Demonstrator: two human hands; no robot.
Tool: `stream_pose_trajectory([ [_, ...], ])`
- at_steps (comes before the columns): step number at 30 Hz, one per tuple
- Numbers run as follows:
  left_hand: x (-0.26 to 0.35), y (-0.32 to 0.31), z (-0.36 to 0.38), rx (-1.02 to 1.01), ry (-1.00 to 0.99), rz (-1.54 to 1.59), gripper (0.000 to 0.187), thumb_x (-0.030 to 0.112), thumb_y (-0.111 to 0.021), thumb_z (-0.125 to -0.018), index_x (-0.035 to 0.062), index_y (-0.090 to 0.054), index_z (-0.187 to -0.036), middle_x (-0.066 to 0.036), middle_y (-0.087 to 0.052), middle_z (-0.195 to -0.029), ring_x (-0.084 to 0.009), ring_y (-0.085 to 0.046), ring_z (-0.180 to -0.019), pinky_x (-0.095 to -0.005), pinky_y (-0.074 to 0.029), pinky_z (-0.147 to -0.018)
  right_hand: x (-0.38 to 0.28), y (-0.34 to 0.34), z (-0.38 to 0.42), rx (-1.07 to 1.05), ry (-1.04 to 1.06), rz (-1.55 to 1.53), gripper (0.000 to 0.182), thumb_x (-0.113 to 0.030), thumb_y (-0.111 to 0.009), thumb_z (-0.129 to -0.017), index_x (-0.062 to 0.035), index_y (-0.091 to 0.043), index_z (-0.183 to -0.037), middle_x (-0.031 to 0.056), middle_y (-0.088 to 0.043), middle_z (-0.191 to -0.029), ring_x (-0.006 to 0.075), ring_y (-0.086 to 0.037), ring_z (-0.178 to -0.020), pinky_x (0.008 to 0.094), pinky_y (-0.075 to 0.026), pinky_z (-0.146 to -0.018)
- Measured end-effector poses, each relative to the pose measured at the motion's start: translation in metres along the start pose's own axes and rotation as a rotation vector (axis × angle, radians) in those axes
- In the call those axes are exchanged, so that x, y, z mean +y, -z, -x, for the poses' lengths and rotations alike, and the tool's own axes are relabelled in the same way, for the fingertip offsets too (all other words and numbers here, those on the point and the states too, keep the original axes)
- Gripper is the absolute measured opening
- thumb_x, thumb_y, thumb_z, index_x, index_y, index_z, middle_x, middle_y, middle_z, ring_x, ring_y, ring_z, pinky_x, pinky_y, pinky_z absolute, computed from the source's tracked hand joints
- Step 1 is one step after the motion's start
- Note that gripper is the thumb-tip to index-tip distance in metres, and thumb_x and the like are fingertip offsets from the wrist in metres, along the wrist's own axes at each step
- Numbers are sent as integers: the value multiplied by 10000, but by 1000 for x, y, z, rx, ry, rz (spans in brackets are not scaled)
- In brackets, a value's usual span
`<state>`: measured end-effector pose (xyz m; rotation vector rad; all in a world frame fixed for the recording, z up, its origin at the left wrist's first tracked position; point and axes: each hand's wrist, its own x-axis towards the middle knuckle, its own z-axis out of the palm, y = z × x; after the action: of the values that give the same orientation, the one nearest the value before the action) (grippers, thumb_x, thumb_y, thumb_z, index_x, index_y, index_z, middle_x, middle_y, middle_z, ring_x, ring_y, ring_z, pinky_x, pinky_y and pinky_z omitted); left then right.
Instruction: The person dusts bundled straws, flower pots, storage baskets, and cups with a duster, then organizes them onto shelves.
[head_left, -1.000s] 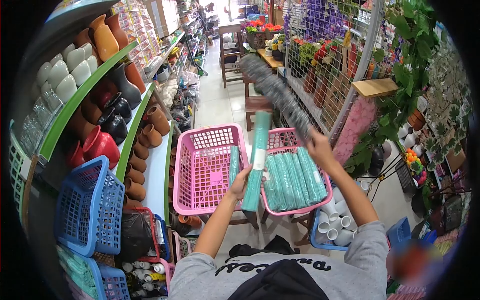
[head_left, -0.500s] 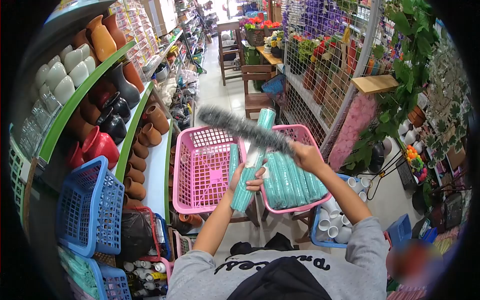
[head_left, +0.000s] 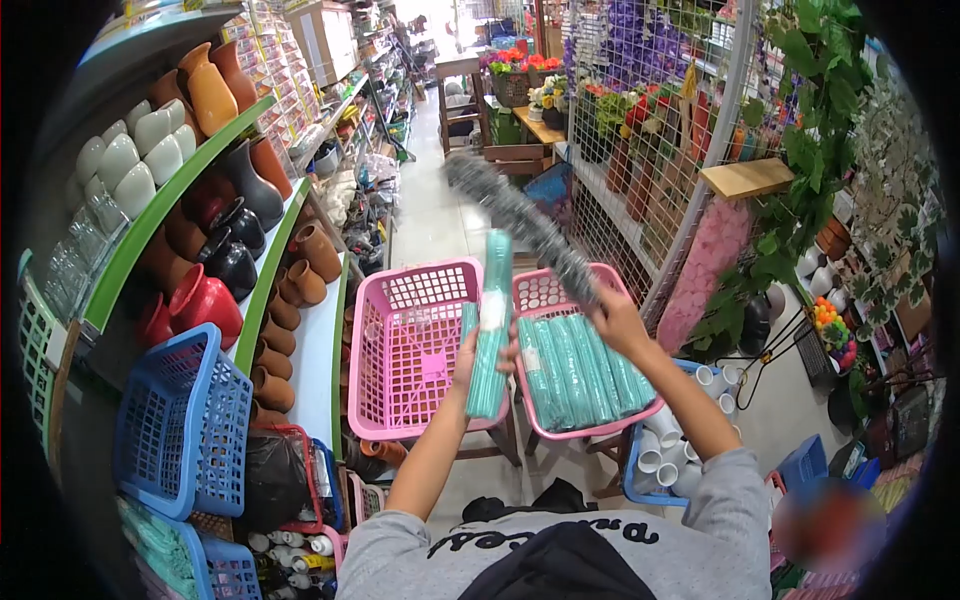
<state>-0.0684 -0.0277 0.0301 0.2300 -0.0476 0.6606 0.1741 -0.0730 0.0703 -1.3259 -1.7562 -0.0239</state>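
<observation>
My left hand (head_left: 466, 362) is wrapped round a plastic-wrapped teal bundle (head_left: 489, 370) with a pale label, held upright between two pink baskets. In my right hand (head_left: 618, 325) is a fluffy dark grey duster (head_left: 530, 228), blurred at its far end and slanting up to the left, apart from the bundle. Several similar teal packs (head_left: 580, 370) lie side by side in the right pink basket (head_left: 545, 434). One more teal pack (head_left: 468, 318) stands at the right side of the left pink basket (head_left: 385, 432), partly hidden behind my left hand.
Shelves at left carry clay pots (head_left: 318, 250), white vases (head_left: 135, 190) and red vases (head_left: 205, 300). A blue basket (head_left: 180, 430) stands before them. At right are a wire mesh rack (head_left: 660, 150) and a blue crate (head_left: 640, 485) of white cups. A chair (head_left: 515, 158) stands ahead.
The duster has swung up and to the right, off the teal bundle. My left hand has turned the bundle more upright and moved it slightly left.
</observation>
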Motion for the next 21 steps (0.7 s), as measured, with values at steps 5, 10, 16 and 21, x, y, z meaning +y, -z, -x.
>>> stream_pose_trajectory([
  [5, 26, 19, -24, 82, -130, 171, 470, 335, -409, -888, -9, -386, -1207, -86, -520, -924, -160, -505, -723, -291, -480, -591, -45, -7, 38, -534, 271, 137, 445, -112, -559, -710, -84, -496, -1150, 142, -597, -888, 324, -586, -685, 396, -482, -577],
  [10, 30, 3, -18, 152, -189, 248, 277, 274, -403, -883, 24, -503, -948, -83, -535, -835, -161, -477, -663, -263, -399, -527, -4, -6, 31, -282, 47, 159, 393, -121, -558, -717, -112, -519, -1108, 117, -598, -862, 301, -586, -674, 390, -474, -554],
  [16, 53, 24, -13, 90, -127, -189, 405, 415, -324, -897, 54, -506, -908, -89, -510, -691, -184, -517, -594, -305, -476, -488, -34, -12, 57, -579, 177, 97, 363, -98, -558, -709, -73, -519, -1069, 157, -586, -874, 350, -573, -711, 419, -470, -582],
  [21, 67, 46, 0, 203, -270, -158, 360, 370, -347, -899, 53, -505, -960, -85, -529, -763, -183, -524, -631, -323, -472, -519, -13, -15, 45, -256, 64, 42, 385, -74, -554, -701, -75, -514, -1083, 169, -581, -859, 344, -575, -662, 404, -475, -568],
])
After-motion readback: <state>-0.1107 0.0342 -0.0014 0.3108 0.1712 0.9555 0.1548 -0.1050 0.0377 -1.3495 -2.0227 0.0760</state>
